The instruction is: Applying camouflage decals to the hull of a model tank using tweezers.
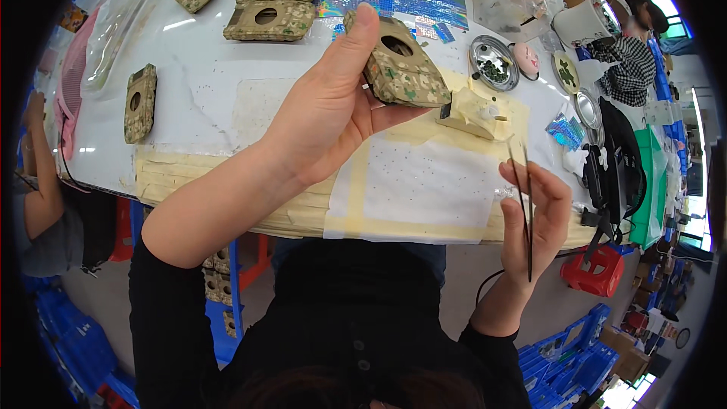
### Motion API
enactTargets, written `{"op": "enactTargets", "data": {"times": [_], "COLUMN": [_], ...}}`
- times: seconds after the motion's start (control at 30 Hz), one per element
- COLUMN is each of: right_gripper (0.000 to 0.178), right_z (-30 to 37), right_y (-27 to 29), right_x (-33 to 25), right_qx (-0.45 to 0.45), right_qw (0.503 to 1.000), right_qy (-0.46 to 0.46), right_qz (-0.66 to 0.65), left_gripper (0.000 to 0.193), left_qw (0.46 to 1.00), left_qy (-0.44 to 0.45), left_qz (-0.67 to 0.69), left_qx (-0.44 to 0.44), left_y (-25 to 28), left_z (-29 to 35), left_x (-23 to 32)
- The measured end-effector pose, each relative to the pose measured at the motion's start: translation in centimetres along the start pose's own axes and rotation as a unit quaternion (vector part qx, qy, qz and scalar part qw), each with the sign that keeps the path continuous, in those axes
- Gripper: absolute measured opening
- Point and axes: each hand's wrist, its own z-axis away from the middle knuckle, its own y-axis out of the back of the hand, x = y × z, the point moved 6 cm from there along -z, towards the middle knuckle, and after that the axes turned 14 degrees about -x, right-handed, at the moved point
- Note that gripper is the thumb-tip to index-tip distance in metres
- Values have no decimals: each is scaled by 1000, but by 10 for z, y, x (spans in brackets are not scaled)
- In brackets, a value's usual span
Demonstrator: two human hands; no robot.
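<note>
A camouflaged hull (409, 76) is clasped by the left grip (326, 106), tweezers (530, 216) by the right grip (547, 208). Green bits (495, 71) are cupped in a metal dish (492, 46).

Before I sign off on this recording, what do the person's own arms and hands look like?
The left hand and right hand are bare: no gloves, and no watch or bracelet shows at either wrist. The left sleeve is plain black and ends near the elbow; the right sleeve, also black, ends closer to the wrist.
</note>
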Motion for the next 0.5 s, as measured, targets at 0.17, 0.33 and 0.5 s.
{"op": "enactTargets", "data": {"times": [0.17, 0.33, 0.5], "right_gripper": [21, 10, 10], "right_z": [-6, -14, -22], "right_y": [-8, -26, -33], "right_x": [17, 33, 34], "right_qx": [-109, -80, -117], "right_qw": [992, 956, 961], "right_qy": [40, -102, -108], "right_qz": [-42, -265, -226], "left_gripper": [53, 53, 53], "left_qw": [1000, 1000, 1000], "left_qy": [5, 3, 12], "left_qz": [3, 9, 7], "left_qx": [-2, 2, 11], "left_y": [1, 0, -1], "left_z": [0, -2, -1], "left_x": [-4, -3, -3]}}
